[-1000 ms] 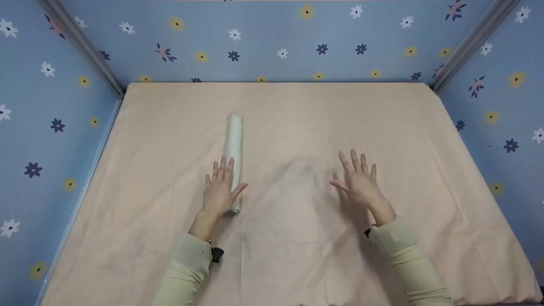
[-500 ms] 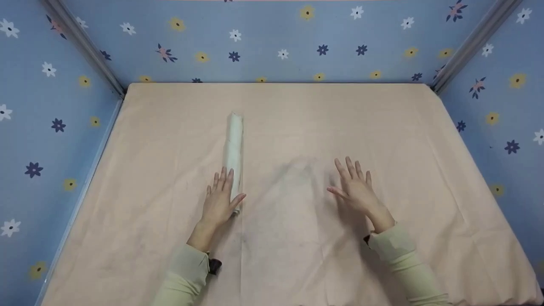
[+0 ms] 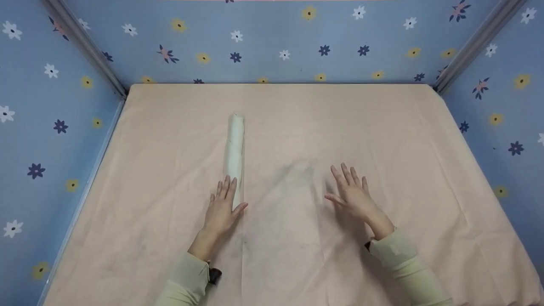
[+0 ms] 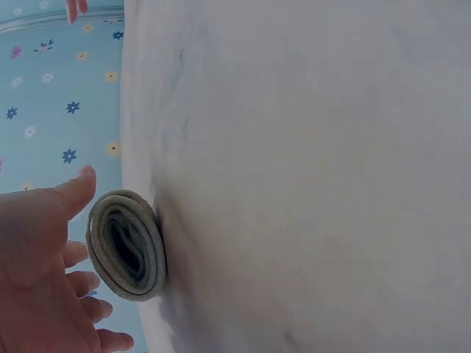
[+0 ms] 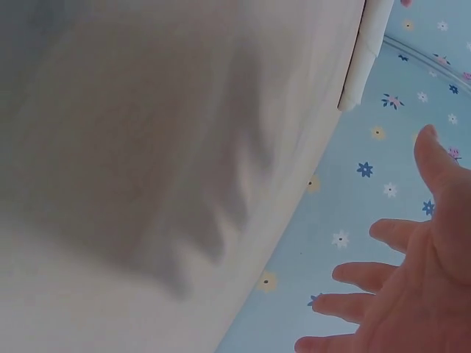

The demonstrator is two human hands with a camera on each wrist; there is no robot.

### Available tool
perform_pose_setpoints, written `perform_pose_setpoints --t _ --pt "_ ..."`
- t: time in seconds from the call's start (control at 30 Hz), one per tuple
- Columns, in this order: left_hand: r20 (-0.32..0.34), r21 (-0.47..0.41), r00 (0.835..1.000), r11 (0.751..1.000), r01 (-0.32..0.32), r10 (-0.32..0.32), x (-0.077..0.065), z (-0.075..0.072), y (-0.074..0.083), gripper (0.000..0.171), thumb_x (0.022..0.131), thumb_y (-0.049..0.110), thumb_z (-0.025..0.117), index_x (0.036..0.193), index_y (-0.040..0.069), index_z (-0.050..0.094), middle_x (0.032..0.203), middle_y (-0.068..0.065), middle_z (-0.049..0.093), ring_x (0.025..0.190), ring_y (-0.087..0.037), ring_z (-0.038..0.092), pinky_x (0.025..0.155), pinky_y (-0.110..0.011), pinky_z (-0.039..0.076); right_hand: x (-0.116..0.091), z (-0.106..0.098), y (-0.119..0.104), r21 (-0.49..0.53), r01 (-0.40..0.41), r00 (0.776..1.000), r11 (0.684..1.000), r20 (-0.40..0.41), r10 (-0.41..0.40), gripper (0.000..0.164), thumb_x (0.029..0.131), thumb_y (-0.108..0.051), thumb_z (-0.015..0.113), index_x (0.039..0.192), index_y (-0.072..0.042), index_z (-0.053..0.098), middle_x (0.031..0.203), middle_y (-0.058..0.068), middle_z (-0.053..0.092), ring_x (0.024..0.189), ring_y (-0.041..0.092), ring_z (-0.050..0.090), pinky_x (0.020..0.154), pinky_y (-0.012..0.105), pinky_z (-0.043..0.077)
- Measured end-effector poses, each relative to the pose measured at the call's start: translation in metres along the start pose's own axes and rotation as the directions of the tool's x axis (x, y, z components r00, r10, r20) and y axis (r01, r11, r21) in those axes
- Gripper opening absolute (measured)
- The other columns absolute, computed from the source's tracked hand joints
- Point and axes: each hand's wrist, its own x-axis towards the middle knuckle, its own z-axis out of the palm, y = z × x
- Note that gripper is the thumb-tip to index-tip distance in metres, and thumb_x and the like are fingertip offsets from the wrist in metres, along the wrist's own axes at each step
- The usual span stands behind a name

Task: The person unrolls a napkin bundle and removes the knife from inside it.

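Note:
A pale, whitish-green rolled-up cloth point(image 3: 236, 144) lies lengthwise on the table, left of the middle. Over its near end, my left hand point(image 3: 219, 212) is spread with straight fingers and the thumb out to the side. From the left wrist, the roll's end point(image 4: 126, 246) shows its wound layers and hollow core, with the fingers and thumb point(image 4: 77, 193) around that end but not curled on it. My right hand point(image 3: 355, 197) hovers to the right, fingers spread, holding nothing; its shadow falls on the tablecloth in the right wrist view.
A peach tablecloth point(image 3: 289, 114) with soft creases covers the table. Blue flowered panels point(image 3: 272, 42) stand at the back and both sides, with grey metal posts point(image 3: 89, 46) at the back corners. Dark bands point(image 3: 214, 276) sit at the wrists under pale green sleeves.
Both hands have drawn back toward the near edge, the left sliding down over the roll's near end. The right hand also shifts slightly left. The roll stays in place.

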Motion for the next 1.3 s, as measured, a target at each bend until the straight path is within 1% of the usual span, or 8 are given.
perform_pose_setpoints --t 0.3,0.57,0.7,0.83,0.93,1.07,1.17,1.3 --pt "0.004 0.008 1.0 1.0 -0.004 0.004 -0.007 0.003 -0.001 0.071 0.086 0.039 0.054 0.141 0.005 0.022 0.145 -0.018 0.015 0.13 -0.038 0.014 0.097 -0.058 0.022 -0.004 0.004 -0.004 0.01 0.027 1.0 1.0 -0.006 -0.027 0.076 0.086 -0.046 0.051 0.143 -0.014 0.014 0.145 0.021 0.008 0.13 0.042 0.006 0.096 0.065 0.005" --pt "0.009 -0.027 1.0 1.0 0.013 -0.012 -0.01 0.002 -0.001 0.069 0.086 0.036 0.056 0.14 0.005 0.024 0.145 -0.018 0.014 0.13 -0.038 0.016 0.097 -0.056 0.024 -0.005 0.008 -0.007 0.0 0.05 0.998 0.999 -0.034 -0.05 0.076 0.084 -0.041 0.056 0.143 -0.013 0.018 0.144 0.022 0.011 0.129 0.043 0.012 0.095 0.066 0.008" --pt "0.007 -0.054 1.0 0.998 0.028 -0.028 -0.01 0.002 -0.001 0.069 0.086 0.034 0.058 0.139 0.004 0.026 0.145 -0.018 0.015 0.129 -0.037 0.018 0.097 -0.051 0.029 -0.005 0.009 -0.009 0.003 0.054 0.998 0.999 -0.033 -0.054 0.076 0.084 -0.041 0.057 0.142 -0.012 0.019 0.144 0.022 0.012 0.129 0.043 0.012 0.095 0.066 0.009" --pt "-0.022 -0.079 0.999 0.997 0.021 -0.023 -0.009 0.004 -0.002 0.067 0.084 0.031 0.061 0.136 0.003 0.029 0.144 -0.017 0.018 0.126 -0.035 0.027 0.093 -0.045 0.036 -0.006 0.01 -0.012 0.01 0.059 0.998 0.998 -0.033 -0.059 0.076 0.084 -0.042 0.057 0.142 -0.012 0.02 0.144 0.022 0.013 0.129 0.042 0.013 0.095 0.066 0.009" --pt "-0.044 -0.099 0.999 0.995 0.013 -0.018 -0.008 0.005 -0.003 0.065 0.083 0.028 0.062 0.134 0.002 0.032 0.144 -0.017 0.019 0.123 -0.034 0.034 0.091 -0.042 0.04 -0.006 0.012 -0.013 0.001 0.07 0.997 0.998 -0.035 -0.069 0.076 0.083 -0.042 0.057 0.142 -0.011 0.02 0.144 0.022 0.014 0.129 0.042 0.014 0.095 0.066 0.011" --pt "-0.07 -0.128 0.998 0.992 -0.007 -0.002 -0.007 0.006 -0.004 0.062 0.082 0.024 0.064 0.131 0.0 0.034 0.142 -0.019 0.022 0.119 -0.035 0.038 0.089 -0.042 0.041 -0.006 0.015 -0.014 -0.003 0.087 0.996 0.996 -0.033 -0.087 0.076 0.084 -0.043 0.056 0.142 -0.011 0.021 0.144 0.022 0.014 0.128 0.043 0.014 0.094 0.066 0.013" --pt "-0.091 -0.133 0.996 0.99 -0.035 0.023 -0.007 0.005 -0.005 0.059 0.082 0.02 0.064 0.129 -0.001 0.034 0.141 -0.021 0.024 0.117 -0.036 0.041 0.088 -0.041 0.042 -0.006 0.016 -0.015 0.001 0.1 0.995 0.995 -0.029 -0.1 0.075 0.084 -0.044 0.055 0.142 -0.011 0.02 0.144 0.022 0.014 0.128 0.043 0.014 0.095 0.066 0.013" --pt "-0.112 -0.143 0.993 0.988 -0.051 0.036 -0.006 0.005 -0.006 0.056 0.082 0.015 0.063 0.127 -0.002 0.035 0.14 -0.022 0.025 0.115 -0.036 0.043 0.087 -0.039 0.043 -0.005 0.019 -0.017 -0.006 0.116 0.993 0.993 -0.035 -0.117 0.076 0.083 -0.045 0.055 0.142 -0.011 0.021 0.144 0.021 0.015 0.129 0.041 0.014 0.095 0.064 0.013"
